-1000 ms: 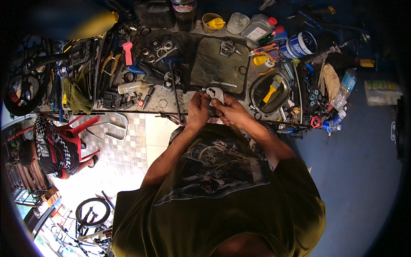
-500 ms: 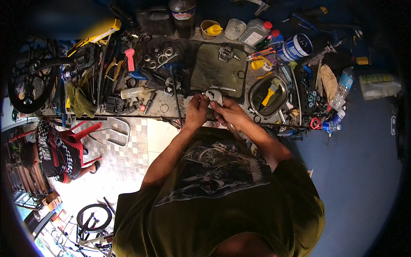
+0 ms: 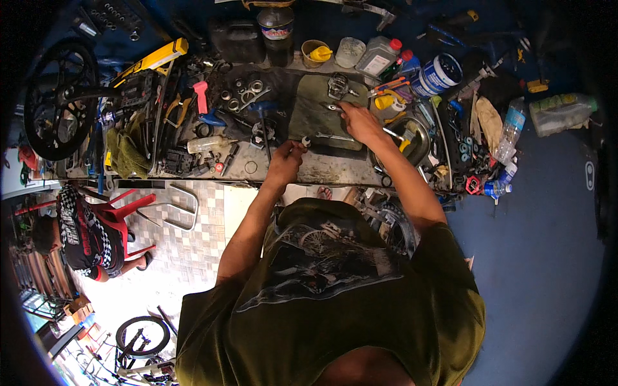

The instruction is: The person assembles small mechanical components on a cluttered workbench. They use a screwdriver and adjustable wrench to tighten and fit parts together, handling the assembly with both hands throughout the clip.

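Above the bench's front edge, my left hand (image 3: 286,162) is closed with its fingertips pinching a small round-ended metal part (image 3: 306,140). My right hand (image 3: 364,123) reaches over the dark mat (image 3: 308,116). Its fingers close down at a silver metal tool (image 3: 332,107), most of which the hand hides. A wrench (image 3: 333,136) lies on the mat between my hands. Beyond my right fingertips stands a bicycle pedal (image 3: 340,83). Under my right forearm is an oval metal tray (image 3: 421,153) with a yellow-handled brush (image 3: 407,143) in it.
Left of the mat lie metal rings (image 3: 241,90), a blue-handled tool (image 3: 261,107) and a pink-handled tool (image 3: 201,96). Bottles and a white-blue tub (image 3: 440,74) line the back right. A crankset (image 3: 61,96) stands far left. Another person (image 3: 84,225) is beside a red chair (image 3: 122,215).
My hands were together at the bench edge around an adjustable wrench. They have parted: the right has moved forward and right over the mat, while the left stays near the edge with the small part.
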Demonstrator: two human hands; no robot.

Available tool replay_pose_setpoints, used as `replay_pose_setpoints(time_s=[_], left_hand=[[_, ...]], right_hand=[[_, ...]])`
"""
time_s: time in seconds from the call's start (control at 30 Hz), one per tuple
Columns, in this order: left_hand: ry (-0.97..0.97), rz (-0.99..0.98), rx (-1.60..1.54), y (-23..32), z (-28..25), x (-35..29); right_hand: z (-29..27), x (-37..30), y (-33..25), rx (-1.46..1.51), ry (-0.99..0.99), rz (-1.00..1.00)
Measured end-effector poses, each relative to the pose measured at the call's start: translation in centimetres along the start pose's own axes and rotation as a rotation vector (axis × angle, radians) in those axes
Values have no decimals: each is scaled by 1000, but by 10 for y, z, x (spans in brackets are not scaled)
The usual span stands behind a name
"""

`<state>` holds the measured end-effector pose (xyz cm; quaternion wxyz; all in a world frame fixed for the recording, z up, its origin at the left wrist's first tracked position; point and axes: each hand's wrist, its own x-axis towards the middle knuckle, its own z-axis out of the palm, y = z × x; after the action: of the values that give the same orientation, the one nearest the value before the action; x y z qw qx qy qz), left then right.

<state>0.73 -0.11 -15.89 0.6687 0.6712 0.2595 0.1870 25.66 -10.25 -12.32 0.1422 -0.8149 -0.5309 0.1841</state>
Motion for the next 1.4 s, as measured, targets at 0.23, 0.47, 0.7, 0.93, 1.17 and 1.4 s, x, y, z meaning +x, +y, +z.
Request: replay_pose_setpoints(time_s=[0.23, 0.47, 0.7, 0.93, 1.17, 1.4], left_hand=[[-26, -144, -68, 7, -13, 4], [-80, -335, -361, -7, -25, 14], [-123, -407, -387, 52, -41, 10], [-71, -277, -524, 102, -25, 5], [-134, -305, -414, 119, -28, 4], [25, 151, 68, 125, -22, 12]], right_hand=[[11, 6, -10, -216, 197, -101], [37, -14, -61, 331, 41, -314], [31, -24, -80, 258, 202, -287], [-4, -40, -111, 371, 384, -164], [-27, -45, -110, 388, 328, -199], [-41, -50, -120, 491, 388, -146]])
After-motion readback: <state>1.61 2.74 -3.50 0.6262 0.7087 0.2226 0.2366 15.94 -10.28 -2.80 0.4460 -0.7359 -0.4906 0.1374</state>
